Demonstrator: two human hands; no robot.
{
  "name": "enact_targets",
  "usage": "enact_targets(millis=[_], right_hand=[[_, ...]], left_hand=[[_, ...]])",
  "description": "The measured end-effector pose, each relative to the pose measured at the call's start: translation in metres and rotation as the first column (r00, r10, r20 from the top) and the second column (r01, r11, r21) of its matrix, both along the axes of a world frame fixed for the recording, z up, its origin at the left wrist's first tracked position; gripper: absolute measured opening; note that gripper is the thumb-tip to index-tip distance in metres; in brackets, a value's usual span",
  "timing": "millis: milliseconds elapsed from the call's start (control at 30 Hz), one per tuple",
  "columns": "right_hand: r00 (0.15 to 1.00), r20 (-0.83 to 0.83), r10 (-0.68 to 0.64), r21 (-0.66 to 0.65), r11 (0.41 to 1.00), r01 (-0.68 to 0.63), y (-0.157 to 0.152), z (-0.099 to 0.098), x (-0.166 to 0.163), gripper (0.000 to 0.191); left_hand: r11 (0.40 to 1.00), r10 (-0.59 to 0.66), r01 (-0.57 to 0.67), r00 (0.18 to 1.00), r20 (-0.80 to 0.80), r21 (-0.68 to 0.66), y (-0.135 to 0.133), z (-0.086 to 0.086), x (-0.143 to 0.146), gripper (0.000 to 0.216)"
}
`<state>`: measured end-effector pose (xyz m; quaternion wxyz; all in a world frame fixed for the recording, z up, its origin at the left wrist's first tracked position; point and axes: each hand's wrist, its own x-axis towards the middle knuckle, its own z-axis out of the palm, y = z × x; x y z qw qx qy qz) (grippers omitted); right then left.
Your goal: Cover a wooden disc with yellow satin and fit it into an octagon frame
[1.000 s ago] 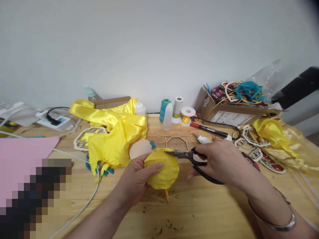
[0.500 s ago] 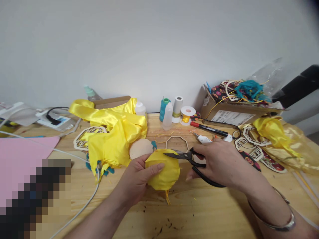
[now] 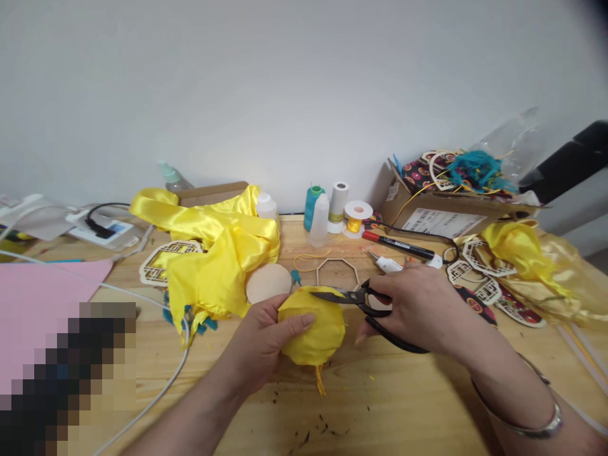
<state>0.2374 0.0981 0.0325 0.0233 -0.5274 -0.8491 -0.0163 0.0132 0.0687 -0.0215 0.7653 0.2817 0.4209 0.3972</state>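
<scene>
My left hand grips a round piece covered in yellow fabric, thumb on its face. An orange-yellow tassel of threads hangs from its lower edge. In my right hand is a pair of black-handled scissors, their blades lying along the top edge of the yellow piece. Whether the blades are fully closed I cannot tell. Just behind the left hand lies a pale wooden disc. An octagonal wooden frame rests beyond the scissors.
Bunched yellow satin lies to the left beside a lattice frame. Thread spools, a squeeze bottle and a marker stand or lie at the back. A filled cardboard box is at right. A white cable crosses the left.
The yellow piece has shifted very slightly down and right in my left hand. The scissors stay at its top edge, almost unmoved.
</scene>
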Motion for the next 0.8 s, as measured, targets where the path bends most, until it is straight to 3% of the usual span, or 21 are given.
enact_targets(millis=[267, 800], right_hand=[[0.998, 0.068, 0.017, 0.059, 0.998, -0.021, -0.0001, 0.0037, 0.0018, 0.042], [0.995, -0.006, 0.099, -0.038, 0.994, -0.099, 0.0028, 0.0006, 0.0029, 0.041]], left_hand=[[1.0, -0.023, 0.023, 1.0, 0.007, 0.012, 0.0007, -0.0027, -0.0015, 0.027], [0.997, -0.072, 0.072, 0.997, -0.008, -0.002, 0.0003, 0.0027, -0.0019, 0.026]])
